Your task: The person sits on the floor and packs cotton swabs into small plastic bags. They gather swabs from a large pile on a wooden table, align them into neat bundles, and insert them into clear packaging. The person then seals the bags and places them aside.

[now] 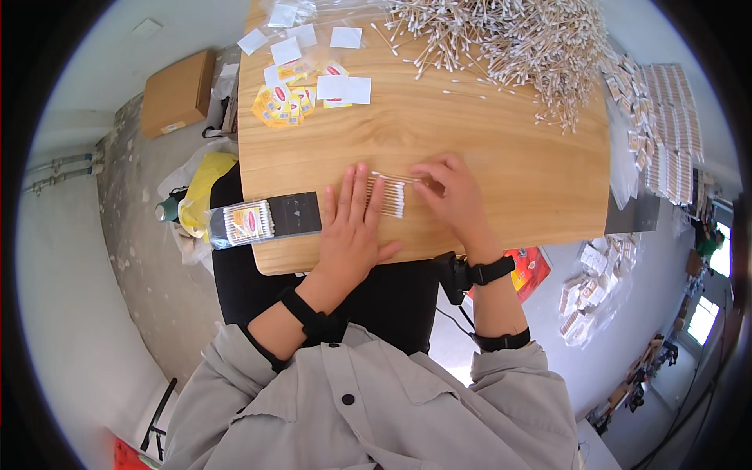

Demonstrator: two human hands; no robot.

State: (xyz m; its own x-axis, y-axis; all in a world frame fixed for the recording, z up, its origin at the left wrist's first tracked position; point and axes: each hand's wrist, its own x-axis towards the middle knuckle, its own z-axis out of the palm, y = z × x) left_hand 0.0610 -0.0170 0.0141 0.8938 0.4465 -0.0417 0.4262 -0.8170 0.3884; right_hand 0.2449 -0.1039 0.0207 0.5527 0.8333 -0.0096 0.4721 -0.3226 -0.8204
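A short row of cotton swabs (390,200) lies side by side on the wooden table (533,188) in front of me. My left hand (349,235) rests flat beside it, fingers stretched forward, with fingertips at the row's left ends and covering part of them. Between thumb and forefinger, my right hand (454,196) pinches one cotton swab (394,177) by its right end. That swab lies roughly level along the far side of the row, slightly slanted. Left of my left hand is a dark strip (298,214) with a packed bundle of swabs (249,222) in clear film.
A large heap of loose cotton swabs (517,47) covers the table's far right. White cards (346,37) and yellow printed labels (283,106) lie at the far left. Bundled swabs (674,117) are stacked beyond the right edge. A cardboard box (178,92) stands on the left.
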